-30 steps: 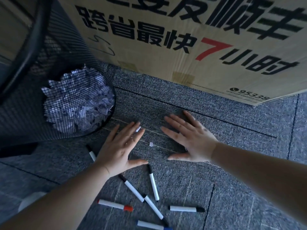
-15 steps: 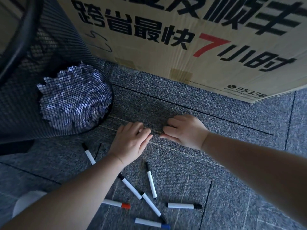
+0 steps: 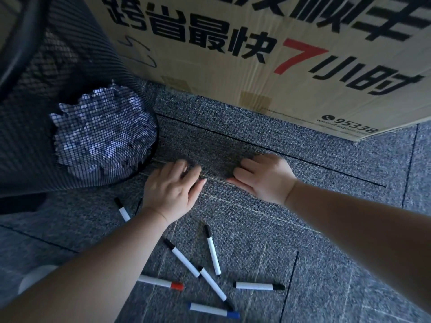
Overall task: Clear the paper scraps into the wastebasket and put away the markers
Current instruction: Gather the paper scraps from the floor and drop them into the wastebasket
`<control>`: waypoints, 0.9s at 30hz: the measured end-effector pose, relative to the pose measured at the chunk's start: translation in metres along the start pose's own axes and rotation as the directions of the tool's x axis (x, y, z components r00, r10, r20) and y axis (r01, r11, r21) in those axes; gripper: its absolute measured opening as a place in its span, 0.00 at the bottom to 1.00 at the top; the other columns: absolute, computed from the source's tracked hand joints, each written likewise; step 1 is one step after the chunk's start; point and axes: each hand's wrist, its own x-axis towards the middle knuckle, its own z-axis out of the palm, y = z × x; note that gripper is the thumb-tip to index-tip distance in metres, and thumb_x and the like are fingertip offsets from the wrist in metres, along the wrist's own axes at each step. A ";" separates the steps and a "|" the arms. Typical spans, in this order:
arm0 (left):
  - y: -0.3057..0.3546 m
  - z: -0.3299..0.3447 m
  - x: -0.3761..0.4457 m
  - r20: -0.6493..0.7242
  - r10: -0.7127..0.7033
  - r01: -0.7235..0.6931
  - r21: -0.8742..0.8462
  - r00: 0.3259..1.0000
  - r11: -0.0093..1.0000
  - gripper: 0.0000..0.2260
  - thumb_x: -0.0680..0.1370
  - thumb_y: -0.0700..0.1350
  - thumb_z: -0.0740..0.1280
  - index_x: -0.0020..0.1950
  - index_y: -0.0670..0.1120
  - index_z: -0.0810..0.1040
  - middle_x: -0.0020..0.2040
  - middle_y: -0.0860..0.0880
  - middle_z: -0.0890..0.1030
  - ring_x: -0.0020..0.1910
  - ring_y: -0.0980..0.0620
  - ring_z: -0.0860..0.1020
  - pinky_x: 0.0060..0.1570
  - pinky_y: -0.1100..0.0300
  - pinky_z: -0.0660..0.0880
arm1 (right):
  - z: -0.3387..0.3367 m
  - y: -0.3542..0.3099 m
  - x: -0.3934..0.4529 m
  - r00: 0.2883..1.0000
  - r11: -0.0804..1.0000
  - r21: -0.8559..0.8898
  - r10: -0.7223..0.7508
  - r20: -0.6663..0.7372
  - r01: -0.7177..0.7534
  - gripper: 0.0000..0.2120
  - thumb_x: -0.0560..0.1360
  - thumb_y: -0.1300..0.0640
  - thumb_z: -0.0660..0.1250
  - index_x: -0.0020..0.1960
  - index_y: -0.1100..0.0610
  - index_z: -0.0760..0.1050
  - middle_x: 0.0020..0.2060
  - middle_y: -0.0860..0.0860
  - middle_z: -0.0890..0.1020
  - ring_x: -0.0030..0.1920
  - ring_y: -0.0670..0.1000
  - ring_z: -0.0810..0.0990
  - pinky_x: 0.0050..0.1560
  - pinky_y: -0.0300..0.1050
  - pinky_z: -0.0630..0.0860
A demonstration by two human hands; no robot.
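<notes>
My left hand (image 3: 172, 190) rests on the grey carpet with its fingers curled under, over the spot where small paper scraps lay. My right hand (image 3: 263, 178) lies a short gap to its right, fingers also curled under; nothing shows in it. No loose scraps are visible on the carpet. The black mesh wastebasket (image 3: 70, 66) stands just left of my left hand, with white paper scraps (image 3: 102, 131) showing through its mesh. Several white markers lie scattered near me: a black-capped one (image 3: 212, 250), a red-capped one (image 3: 161, 282), a blue-capped one (image 3: 213, 310).
A big cardboard box (image 3: 233, 78) with printed characters stands right behind my hands. Another marker (image 3: 122, 209) lies beside my left wrist. A pale round object (image 3: 35, 278) shows at the lower left, partly hidden by my left forearm.
Both hands went from flat, spread fingers to curled fingers. The small scraps that lay between them are out of sight. The markers have not moved.
</notes>
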 end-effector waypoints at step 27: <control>-0.027 -0.035 0.026 0.192 0.110 -0.068 -0.216 0.975 0.974 0.19 0.77 0.54 0.55 0.29 0.46 0.66 0.24 0.57 0.58 0.17 0.58 0.55 0.15 0.70 0.49 | -0.049 0.031 0.017 0.788 0.770 0.181 0.574 0.221 -0.611 0.20 0.79 0.49 0.56 0.31 0.56 0.67 0.22 0.49 0.71 0.22 0.50 0.74 0.25 0.46 0.77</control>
